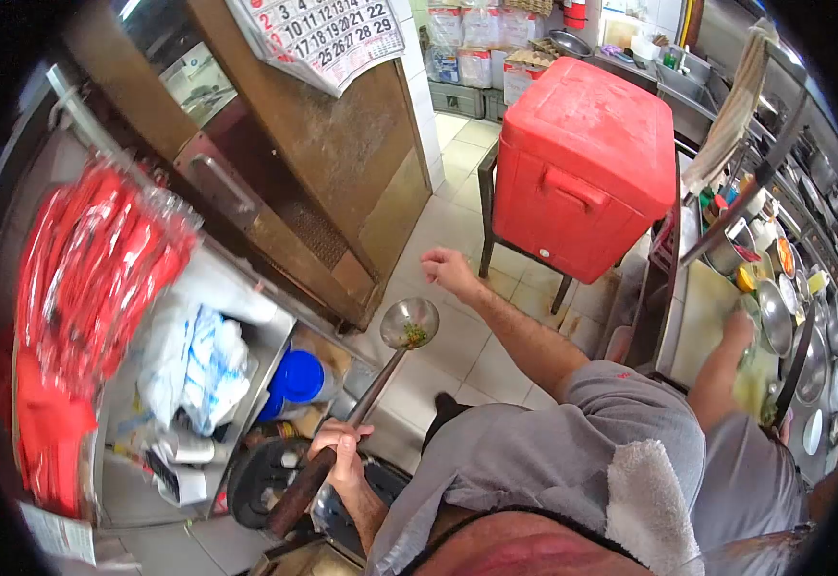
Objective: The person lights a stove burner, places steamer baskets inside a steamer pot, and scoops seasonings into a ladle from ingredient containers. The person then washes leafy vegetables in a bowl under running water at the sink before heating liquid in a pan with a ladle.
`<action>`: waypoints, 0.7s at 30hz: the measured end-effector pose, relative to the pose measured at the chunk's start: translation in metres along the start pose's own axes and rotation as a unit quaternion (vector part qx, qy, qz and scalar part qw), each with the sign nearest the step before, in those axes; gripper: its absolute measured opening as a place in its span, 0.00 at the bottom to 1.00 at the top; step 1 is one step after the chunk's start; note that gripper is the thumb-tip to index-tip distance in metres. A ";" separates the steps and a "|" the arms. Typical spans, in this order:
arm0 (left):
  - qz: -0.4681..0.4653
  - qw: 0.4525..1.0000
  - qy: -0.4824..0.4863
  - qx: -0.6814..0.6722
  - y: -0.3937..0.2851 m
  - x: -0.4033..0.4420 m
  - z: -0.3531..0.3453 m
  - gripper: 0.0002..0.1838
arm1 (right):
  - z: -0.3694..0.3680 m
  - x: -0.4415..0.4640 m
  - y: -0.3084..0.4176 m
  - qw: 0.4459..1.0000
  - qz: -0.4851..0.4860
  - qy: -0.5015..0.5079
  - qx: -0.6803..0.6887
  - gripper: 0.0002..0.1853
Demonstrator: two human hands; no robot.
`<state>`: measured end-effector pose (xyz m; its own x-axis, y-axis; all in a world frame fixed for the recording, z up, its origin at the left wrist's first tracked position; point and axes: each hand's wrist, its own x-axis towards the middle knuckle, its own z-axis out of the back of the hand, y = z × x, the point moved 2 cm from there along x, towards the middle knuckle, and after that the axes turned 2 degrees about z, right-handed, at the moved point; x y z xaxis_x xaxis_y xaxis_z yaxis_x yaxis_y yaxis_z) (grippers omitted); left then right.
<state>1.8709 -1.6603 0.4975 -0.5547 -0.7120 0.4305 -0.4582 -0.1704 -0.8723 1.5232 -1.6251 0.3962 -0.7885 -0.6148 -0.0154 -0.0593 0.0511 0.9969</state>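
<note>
A long-handled metal ladle (407, 313) holds a little chopped green and reddish food in its bowl. Wrapped round its wooden handle is my left hand (344, 456), low in the view. My right hand (451, 272) is above and to the right of the ladle's bowl, apart from it, with its fingers curled; I cannot make out anything in them.
A large red cooler (582, 163) stands on a dark frame ahead. Left are a wooden door (361, 144) and a shelf with red plastic packs (102, 269). At the right, a co-worker's arm (721, 374) reaches over a counter with bowls (774, 317).
</note>
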 end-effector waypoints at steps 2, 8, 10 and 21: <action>0.014 1.000 0.010 -0.023 0.029 0.045 -0.007 0.08 | 0.003 0.037 -0.009 1.000 0.000 0.019 0.007 0.08; 0.010 0.993 0.101 -0.063 0.119 0.204 -0.034 0.06 | 0.063 0.127 0.007 0.996 0.006 -0.080 -0.046 0.09; 0.010 0.989 0.132 -0.073 0.139 0.262 -0.047 0.06 | 0.083 0.148 0.035 0.988 -0.013 -0.153 -0.033 0.09; 0.030 0.954 0.266 -0.138 0.294 0.503 -0.166 0.05 | 0.145 0.332 -0.001 0.967 0.023 -0.252 -0.032 0.11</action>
<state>1.3419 -1.9557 0.4962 -0.8257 -0.2569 0.5021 -0.5392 0.0982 -0.8364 1.1730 -1.7153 0.3793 -0.9885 -0.1510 0.0092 0.0076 0.0108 0.9999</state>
